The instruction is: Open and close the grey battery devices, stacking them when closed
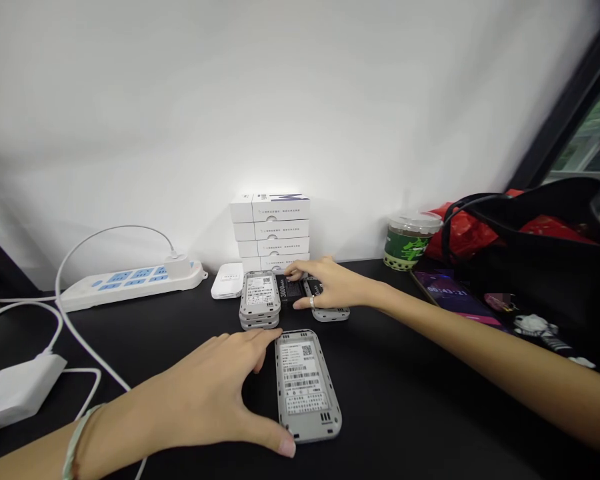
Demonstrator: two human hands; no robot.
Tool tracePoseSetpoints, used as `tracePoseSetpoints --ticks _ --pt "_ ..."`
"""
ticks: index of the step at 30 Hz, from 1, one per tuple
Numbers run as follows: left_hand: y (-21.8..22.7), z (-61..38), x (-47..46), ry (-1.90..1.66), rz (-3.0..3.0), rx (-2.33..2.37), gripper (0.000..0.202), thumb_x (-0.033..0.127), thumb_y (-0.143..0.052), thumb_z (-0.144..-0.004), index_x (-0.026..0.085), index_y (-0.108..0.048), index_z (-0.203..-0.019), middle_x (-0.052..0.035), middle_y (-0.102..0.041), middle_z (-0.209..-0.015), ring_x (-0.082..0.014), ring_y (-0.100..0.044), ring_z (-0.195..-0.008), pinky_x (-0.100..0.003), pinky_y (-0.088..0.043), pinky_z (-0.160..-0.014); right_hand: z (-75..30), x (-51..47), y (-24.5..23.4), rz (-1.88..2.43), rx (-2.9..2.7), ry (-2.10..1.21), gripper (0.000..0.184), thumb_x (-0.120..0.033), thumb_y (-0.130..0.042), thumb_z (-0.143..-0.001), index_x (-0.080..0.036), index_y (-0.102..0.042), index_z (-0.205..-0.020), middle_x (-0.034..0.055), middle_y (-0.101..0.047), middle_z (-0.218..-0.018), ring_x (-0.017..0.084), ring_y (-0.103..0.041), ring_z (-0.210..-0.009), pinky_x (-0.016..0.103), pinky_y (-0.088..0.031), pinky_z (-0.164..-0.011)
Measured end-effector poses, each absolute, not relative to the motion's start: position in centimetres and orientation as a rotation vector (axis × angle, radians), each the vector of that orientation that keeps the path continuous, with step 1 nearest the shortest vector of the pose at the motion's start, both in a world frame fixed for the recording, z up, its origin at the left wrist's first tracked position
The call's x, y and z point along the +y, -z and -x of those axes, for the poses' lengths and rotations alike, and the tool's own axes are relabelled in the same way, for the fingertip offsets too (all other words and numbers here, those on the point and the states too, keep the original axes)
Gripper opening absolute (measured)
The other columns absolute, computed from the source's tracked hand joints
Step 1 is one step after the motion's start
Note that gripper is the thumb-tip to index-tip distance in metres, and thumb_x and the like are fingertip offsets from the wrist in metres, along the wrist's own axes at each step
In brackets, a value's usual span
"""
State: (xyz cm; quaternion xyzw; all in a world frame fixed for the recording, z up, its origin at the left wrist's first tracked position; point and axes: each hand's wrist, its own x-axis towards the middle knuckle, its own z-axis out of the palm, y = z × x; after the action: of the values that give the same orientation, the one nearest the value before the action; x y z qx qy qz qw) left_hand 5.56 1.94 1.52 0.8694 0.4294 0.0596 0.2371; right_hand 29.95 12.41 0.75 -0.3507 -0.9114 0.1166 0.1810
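- At the left side of the black table [405, 400] we see a white charger [23, 390]; behind it, along the back edge, a white power strip [135, 283] lies with one plug in it.
- Our left hand [220, 387] is spread wide, thumb at the near left corner of the front device, fingertips by its far left corner.
- Toward the back edge sit white flat pieces [227, 281], piled neatly; we take them for back covers, none fitted on any device we can see.
- Just beside them is a stack of grey devices [259, 300], the top one showing a bare label and no battery.
- Behind, against the wall, we count four white boxes [273, 233], all looking shut.
- Next come black batteries [291, 291], just right of the stack.
- The front device [305, 387] lies flat, nearer us, label exposed, without battery or cover: by our reading, nothing is done on it yet.
- The right device [335, 313] has a black battery over it, so we judge the work partway; whether that is seated, we cannot tell.
- Our right hand [337, 283] arches over the batteries, thumb and fingers apart; whether it grips one, we cannot tell.
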Motion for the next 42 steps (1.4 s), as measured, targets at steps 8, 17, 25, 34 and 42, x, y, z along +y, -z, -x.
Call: tracePoseSetpoints --ticks 8,17,25,34,42 --pt "-1.5 -5.7 1.7 -0.161 -2.406 1.204 0.085 0.071 -0.077 -0.062 0.025 -0.057 -0.131 0.0011 -0.061 -0.089 -0.0211 -0.058 -0.073 -0.030 -0.042 -0.062 -29.8 12.2 -0.5 1.059 -2.514 -0.297 0.059 -0.040 -0.079 -0.075 -0.022 -0.055 -0.126 0.0057 -0.073 -0.102 0.029 -0.065 -0.102 0.053 -0.032 -0.102" --pt "-1.6 -5.7 1.7 -0.124 -2.375 1.204 0.091 0.073 -0.076 -0.062 0.025 -0.052 -0.136 -0.0022 -0.062 -0.100 -0.0268 -0.059 -0.088 -0.031 -0.042 -0.064 -29.7 12.1 -1.0 1.050 -2.491 -0.465 0.061 -0.037 -0.081 -0.070 -0.021 -0.051 -0.120 0.0122 -0.062 -0.128 0.029 -0.059 -0.118 0.048 -0.039 -0.102" --pt "-1.6 -5.8 1.7 -0.167 -2.373 1.205 0.074 0.069 -0.078 -0.063 0.023 -0.061 -0.119 -0.0008 -0.062 -0.095 -0.0243 -0.060 -0.080 -0.031 -0.042 -0.064 -30.0 10.3 -0.9 1.139 -2.343 -0.449 0.064 -0.034 -0.084 -0.062 -0.022 -0.043 -0.110 0.0109 -0.062 -0.120 0.031 -0.058 -0.115 0.056 -0.032 -0.105" --pt "-1.4 -5.8 1.8 -0.252 -2.336 1.141 0.075 0.066 -0.080 -0.063 0.029 -0.059 -0.124 0.0038 -0.060 -0.083 -0.0202 -0.058 -0.071 -0.030 -0.042 -0.065 -29.9 3.9 -1.1 1.137 -2.345 -0.626 0.064 -0.033 -0.085 -0.063 -0.025 -0.046 -0.113 0.0056 -0.058 -0.121 0.028 -0.055 -0.112 0.048 -0.041 -0.098" --pt "-1.4 -6.1 1.9 -0.212 -2.268 1.225 0.064 0.067 -0.082 -0.057 0.024 -0.064 -0.101 0.0031 -0.060 -0.084 -0.0192 -0.057 -0.072 -0.029 -0.039 -0.059 -30.1 3.0 -0.4 1.110 -2.359 -0.891 0.068 -0.049 -0.084 -0.066 -0.026 -0.049 -0.121 0.0048 -0.056 -0.126 0.028 -0.053 -0.115 0.046 -0.044 -0.100"
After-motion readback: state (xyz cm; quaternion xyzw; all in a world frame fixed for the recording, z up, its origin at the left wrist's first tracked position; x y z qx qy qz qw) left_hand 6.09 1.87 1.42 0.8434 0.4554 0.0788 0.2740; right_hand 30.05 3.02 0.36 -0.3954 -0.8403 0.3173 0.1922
